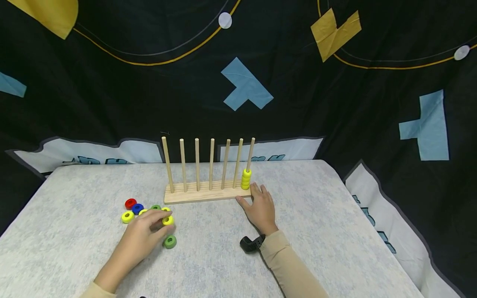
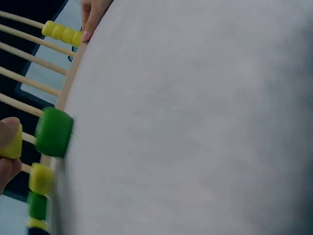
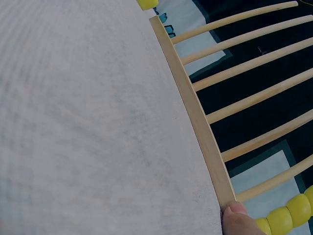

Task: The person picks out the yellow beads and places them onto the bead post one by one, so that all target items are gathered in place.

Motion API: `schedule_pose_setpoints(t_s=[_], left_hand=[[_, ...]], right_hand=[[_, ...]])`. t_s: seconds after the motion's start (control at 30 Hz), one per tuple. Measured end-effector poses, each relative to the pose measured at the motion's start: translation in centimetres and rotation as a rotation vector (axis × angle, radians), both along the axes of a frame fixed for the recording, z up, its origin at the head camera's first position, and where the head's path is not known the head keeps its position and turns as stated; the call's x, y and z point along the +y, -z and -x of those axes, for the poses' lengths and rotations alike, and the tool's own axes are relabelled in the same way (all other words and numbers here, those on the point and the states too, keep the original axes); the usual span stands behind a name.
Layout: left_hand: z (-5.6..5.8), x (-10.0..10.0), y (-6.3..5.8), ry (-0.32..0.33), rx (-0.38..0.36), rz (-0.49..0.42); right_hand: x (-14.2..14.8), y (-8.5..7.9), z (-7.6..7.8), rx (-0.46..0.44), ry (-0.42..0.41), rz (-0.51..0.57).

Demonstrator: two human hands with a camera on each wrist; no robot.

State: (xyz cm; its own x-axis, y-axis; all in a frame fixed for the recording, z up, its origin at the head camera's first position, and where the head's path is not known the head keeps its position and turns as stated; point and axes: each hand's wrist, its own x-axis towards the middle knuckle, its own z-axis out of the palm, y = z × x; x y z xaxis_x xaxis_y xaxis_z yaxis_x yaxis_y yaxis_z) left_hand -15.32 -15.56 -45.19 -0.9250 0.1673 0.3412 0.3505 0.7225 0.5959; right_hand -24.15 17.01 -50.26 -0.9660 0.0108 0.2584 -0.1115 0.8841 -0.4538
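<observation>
A wooden peg rack (image 1: pixel 206 196) with a row of upright pegs stands on the table. Several yellow rings (image 1: pixel 246 179) are stacked on its rightmost peg. My right hand (image 1: pixel 261 209) grips the rack's right end, its thumb (image 3: pixel 239 220) against the front edge. To the left of the rack, my left hand (image 1: pixel 143 231) pinches a yellow ring (image 2: pixel 14 144) between thumb and fingers. A green ring (image 1: pixel 170 241) lies just in front of this hand. Behind it are a red ring (image 1: pixel 130 203), a blue ring (image 1: pixel 137 208) and a yellow ring (image 1: pixel 128 217); other rings are partly hidden by the fingers.
The pale table (image 1: pixel 208 256) has a rounded far right corner. A dark cloth (image 1: pixel 160 99) with blue and yellow shapes hangs behind it. On my right wrist sits a small black camera (image 1: pixel 250 244), with a cable along the sleeve.
</observation>
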Motion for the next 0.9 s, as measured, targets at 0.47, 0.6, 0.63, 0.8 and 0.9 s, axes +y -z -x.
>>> schedule_pose_setpoints(t_s=[0.47, 0.6, 0.63, 0.8, 0.9], left_hand=[[2.2, 5.2, -6.0, 0.097, 0.098, -0.011], [3.2, 7.0, -7.6, 0.148, 0.135, -0.006], [3.5, 7.4, -8.0, 0.161, 0.145, -0.004], [4.7, 9.6, -9.9, 0.205, 0.168, 0.011], [5.7, 10.9, -11.2, 0.238, 0.181, 0.009]], right_hand=[[0.0, -0.1, -0.1, -0.016, 0.004, 0.005], [-0.1, -0.2, 0.0, -0.009, 0.006, 0.009], [-0.1, -0.2, 0.0, -0.005, 0.005, 0.009], [-0.1, -0.1, 0.0, -0.006, 0.007, -0.004], [0.0, -0.1, 0.0, -0.013, 0.013, -0.009]])
